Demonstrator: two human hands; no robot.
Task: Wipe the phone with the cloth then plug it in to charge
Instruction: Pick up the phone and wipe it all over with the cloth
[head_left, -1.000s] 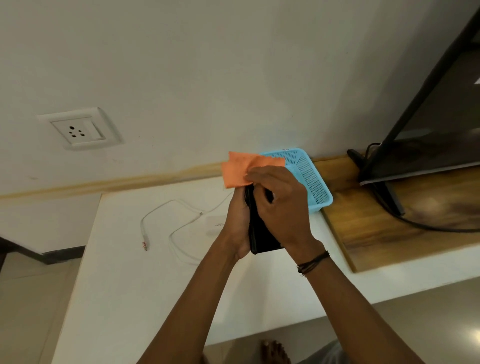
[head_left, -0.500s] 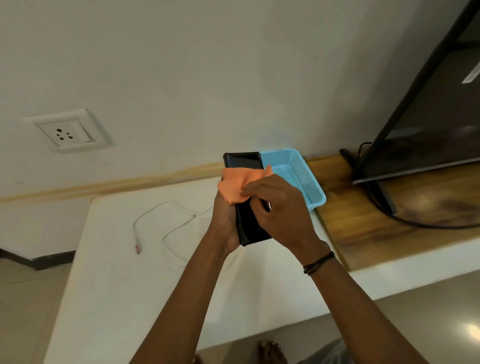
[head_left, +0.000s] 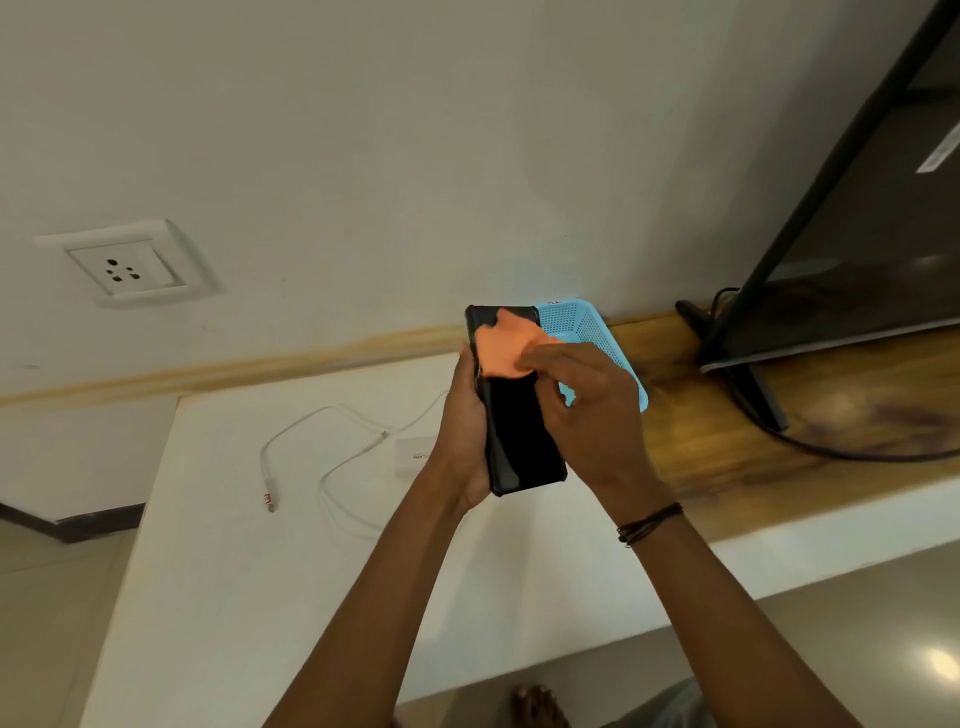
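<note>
- Currently the phone is held in the air above the white table, in front of the blue basket, with its dark face turned up toward the camera.
- Left hand: closed round the phone's left edge and lower back, carrying its weight.
- Right hand: bent fingers hold the orange cloth down on the upper part of the screen; the thumb's position cannot be made out.
- Change noted: one second ago the phone was nearly edge-on and the cloth stood above its top end. Half a second ago the cloth sat lower, across the body below the exposed top. Now the face is presented flat and the cloth sits near the top edge.
- Assessment: the wiping step is in progress, with strokes travelling along the length of the screen. The lower half of the glass is uncovered at this instant; whether it is clean cannot be judged.
- Charging items: the white cable lies in loose loops on the table left of the hands, its free plug end pointing toward the table's left edge. A white charger block lies just beside the left wrist.
- Wall socket: unoccupied, up on the wall and well apart from the phone.
- Remaining work, as judged: finish wiping, put the cloth down, fit the cable to the phone and the block to the socket.
</note>
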